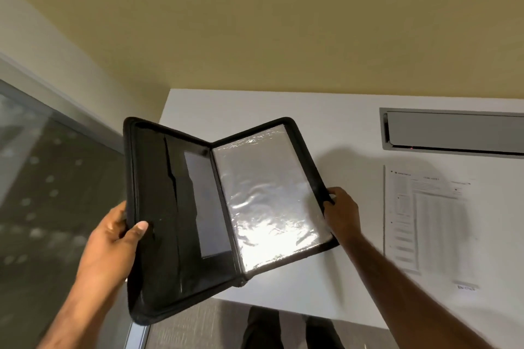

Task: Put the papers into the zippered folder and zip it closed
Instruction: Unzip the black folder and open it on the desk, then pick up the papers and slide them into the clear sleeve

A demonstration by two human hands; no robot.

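Two hands, left hand (113, 231) and right hand (341, 211), grip the open black fabric zippered folder (198, 207), glossy plastic inside.

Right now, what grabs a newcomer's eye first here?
The black zippered folder held open mid-frame, the left hand and right hand gripping its outer edges, a shiny clear plastic sleeve on its right half. Next, the printed white papers lying on the white table, at right.
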